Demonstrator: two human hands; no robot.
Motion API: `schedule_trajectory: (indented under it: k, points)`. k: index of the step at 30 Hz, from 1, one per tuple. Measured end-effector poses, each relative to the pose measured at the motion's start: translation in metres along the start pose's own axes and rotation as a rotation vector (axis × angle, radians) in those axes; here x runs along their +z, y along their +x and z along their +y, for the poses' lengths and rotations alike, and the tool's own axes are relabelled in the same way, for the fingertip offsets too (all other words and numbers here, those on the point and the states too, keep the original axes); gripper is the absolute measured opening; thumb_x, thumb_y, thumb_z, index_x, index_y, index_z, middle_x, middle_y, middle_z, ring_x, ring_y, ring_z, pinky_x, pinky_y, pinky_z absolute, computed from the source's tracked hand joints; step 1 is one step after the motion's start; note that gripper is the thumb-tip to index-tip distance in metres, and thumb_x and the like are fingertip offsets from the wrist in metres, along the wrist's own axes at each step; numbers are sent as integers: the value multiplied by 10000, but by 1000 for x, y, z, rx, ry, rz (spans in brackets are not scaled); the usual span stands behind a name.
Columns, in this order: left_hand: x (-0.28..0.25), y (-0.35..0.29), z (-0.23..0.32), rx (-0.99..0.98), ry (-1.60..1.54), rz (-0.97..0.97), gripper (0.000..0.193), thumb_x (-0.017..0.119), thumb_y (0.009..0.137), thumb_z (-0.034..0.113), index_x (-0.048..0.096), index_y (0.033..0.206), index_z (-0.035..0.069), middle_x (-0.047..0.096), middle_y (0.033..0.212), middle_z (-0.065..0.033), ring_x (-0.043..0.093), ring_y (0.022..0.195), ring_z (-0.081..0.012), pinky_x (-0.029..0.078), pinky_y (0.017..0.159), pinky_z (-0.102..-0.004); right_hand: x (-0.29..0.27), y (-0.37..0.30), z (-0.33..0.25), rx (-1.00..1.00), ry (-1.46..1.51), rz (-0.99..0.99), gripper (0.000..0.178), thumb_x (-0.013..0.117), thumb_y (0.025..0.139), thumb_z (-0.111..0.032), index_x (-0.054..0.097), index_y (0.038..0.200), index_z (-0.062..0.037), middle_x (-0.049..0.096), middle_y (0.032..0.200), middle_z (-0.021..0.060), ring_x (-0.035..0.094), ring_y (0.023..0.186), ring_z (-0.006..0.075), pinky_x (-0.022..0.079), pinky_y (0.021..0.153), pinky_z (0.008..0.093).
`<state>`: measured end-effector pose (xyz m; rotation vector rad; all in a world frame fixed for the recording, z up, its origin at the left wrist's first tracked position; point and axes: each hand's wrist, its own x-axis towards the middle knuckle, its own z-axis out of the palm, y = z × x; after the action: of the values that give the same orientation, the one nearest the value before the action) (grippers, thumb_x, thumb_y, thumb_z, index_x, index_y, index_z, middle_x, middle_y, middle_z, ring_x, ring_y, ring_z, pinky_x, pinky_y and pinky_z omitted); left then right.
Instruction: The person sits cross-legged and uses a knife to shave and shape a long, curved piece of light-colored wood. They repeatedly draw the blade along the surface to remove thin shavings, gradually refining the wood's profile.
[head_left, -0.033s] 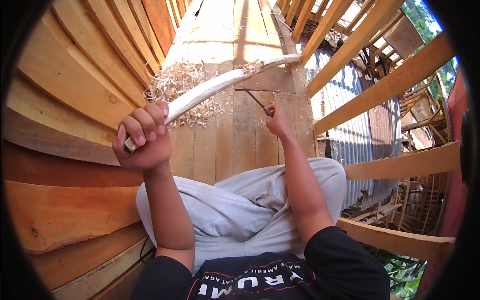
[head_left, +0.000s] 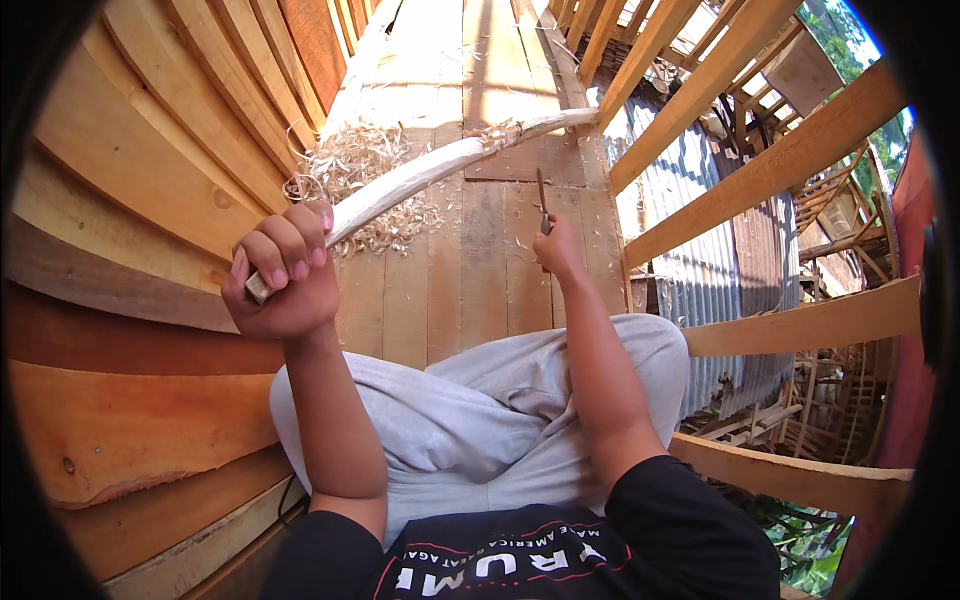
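Observation:
My left hand [head_left: 283,262] is wrapped round the near end of a long, slightly curved wooden branch [head_left: 398,188]. The branch is pale and shaved over most of its length, with a rougher patch partway along. It slants away to the right, its far end by the slatted railing. In my right hand [head_left: 558,245] is a knife [head_left: 541,190], gripped by its handle. The thin dark blade points away from me, just on the near side of the branch and apart from it.
Curly wood shavings [head_left: 365,165] lie heaped on the plank floor [head_left: 400,310], left of the branch. A wall of overlapping boards [head_left: 130,190] rises on my left. Spaced slats [head_left: 760,165] line the right, with corrugated metal sheeting [head_left: 715,220] beyond. My crossed legs [head_left: 470,410] are close in front.
The knife has turned in my right hand: its blade pointed away to the left and now points almost straight away. My left hand and the branch stay nearly in place.

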<state>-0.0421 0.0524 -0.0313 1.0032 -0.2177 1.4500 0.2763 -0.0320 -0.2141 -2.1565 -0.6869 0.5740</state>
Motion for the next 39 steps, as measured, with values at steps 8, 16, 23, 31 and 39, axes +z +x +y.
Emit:
schedule_trajectory:
  k: [8, 16, 23, 31, 39]
  points:
    - [0, 2, -3, -4, -24, -11, 315, 340, 900, 280, 417, 620, 159, 425, 595, -28, 423, 628, -189, 352, 791, -392, 6, -11, -1, -63, -338, -438, 166, 689, 784, -82, 692, 911, 25, 667, 699, 174, 685, 695, 275, 538, 665, 376]
    - [1, 2, -5, 10, -30, -7, 320, 337, 905, 286, 418, 622, 160, 417, 591, -26, 420, 622, -189, 359, 780, -392, 10, 40, 37, -6, -263, 157, 143, 714, 806, -74, 671, 903, 22, 660, 672, 147, 638, 572, 211, 503, 543, 344]
    - [-7, -1, 5, 21, -4, 13, 321, 331, 907, 281, 421, 624, 160, 419, 587, -25, 428, 623, -190, 357, 779, -393, 39, 0, -9, -96, 147, -433, 79, 659, 865, -52, 649, 909, 13, 617, 620, 95, 608, 498, 201, 485, 487, 334]
    - [1, 3, -5, 5, -42, -2, 317, 333, 905, 275, 423, 625, 157, 423, 591, -25, 429, 628, -188, 352, 779, -391, 36, 39, 33, -102, -281, -186, 252, 636, 886, -81, 636, 1117, 21, 593, 603, 64, 595, 508, 158, 490, 487, 337]
    - [1, 3, -5, 4, -39, -23, 316, 331, 909, 273, 423, 629, 159, 425, 599, -24, 427, 636, -186, 348, 786, -389, 59, -3, 7, -164, -77, -113, 276, 664, 798, -66, 651, 1046, 56, 649, 732, 164, 661, 641, 246, 514, 562, 378]
